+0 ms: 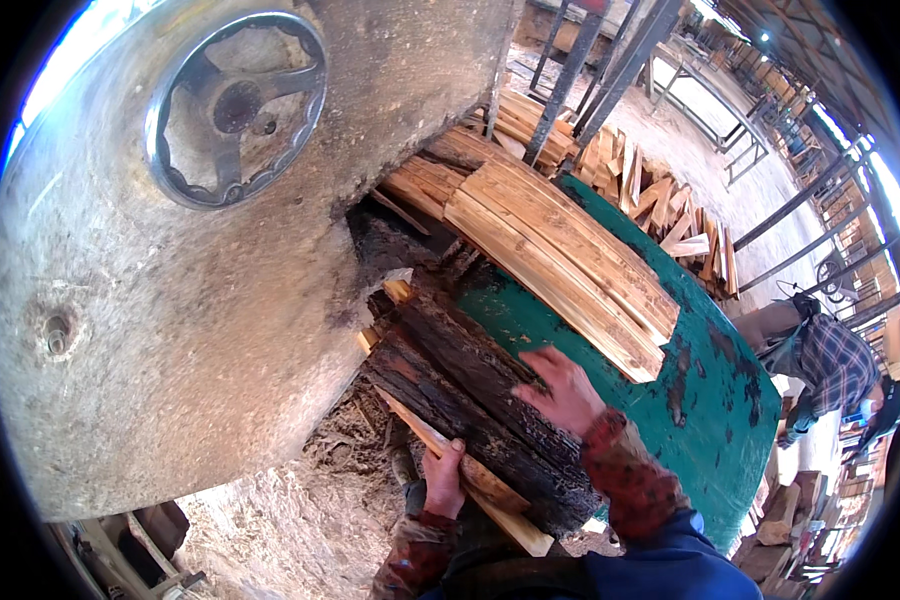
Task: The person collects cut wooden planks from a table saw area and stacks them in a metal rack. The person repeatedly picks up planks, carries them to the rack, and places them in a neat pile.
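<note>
A dark, bark-covered wood slab [470, 400] lies slantwise in front of me at the edge of a green machine table [710, 420]. Along its near side runs a pale wooden strip [485, 485]. My left hand [444, 482] is closed on this strip, thumb on top and fingers underneath, out of sight. Over the slab's right side is my right hand [562, 392], fingers apart and holding nothing; whether it touches the bark I cannot tell. Several sawn boards [570, 265] lie side by side on the green table, beyond the slab.
A large worn machine housing [220, 330] with a metal handwheel [238, 108] fills the left. Cut wood pieces [670, 205] are piled behind the table. At the right, another person in a checked shirt [840, 365] bends over. Sawdust [270, 530] covers the ground below.
</note>
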